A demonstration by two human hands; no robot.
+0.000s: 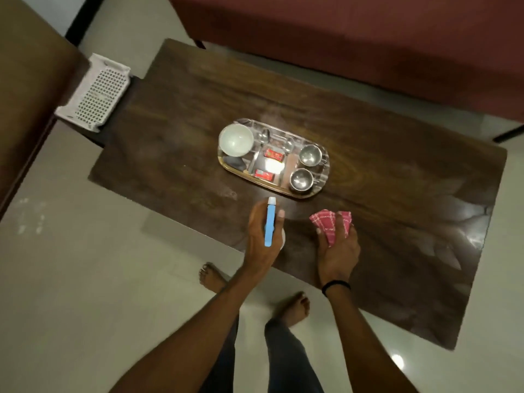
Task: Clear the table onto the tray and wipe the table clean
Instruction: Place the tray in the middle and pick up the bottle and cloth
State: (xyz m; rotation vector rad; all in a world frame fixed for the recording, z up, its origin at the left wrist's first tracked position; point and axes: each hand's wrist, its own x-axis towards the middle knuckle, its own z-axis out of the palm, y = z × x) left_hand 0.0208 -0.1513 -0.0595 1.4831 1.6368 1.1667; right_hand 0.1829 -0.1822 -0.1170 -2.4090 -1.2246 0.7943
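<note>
An oval tray (321, 186) sits mid-table on the dark wooden table (175, 109). It carries a white bowl (236, 139), two steel cups (310, 154) (301, 179), spoons (288, 144) and two red packets (273, 154). My left hand (262, 236) grips a blue-and-white spray bottle (270, 222) over the table's near edge, nozzle toward the tray. My right hand (337, 248) holds a bunched pink checked cloth (330, 225) just right of the bottle, above the tabletop.
A white perforated plastic basket (95, 93) stands at the table's far left end. A dark red sofa (368, 38) runs along the far side. A brown cabinet (25, 95) is at left. My bare feet (295, 307) stand on the pale tiled floor.
</note>
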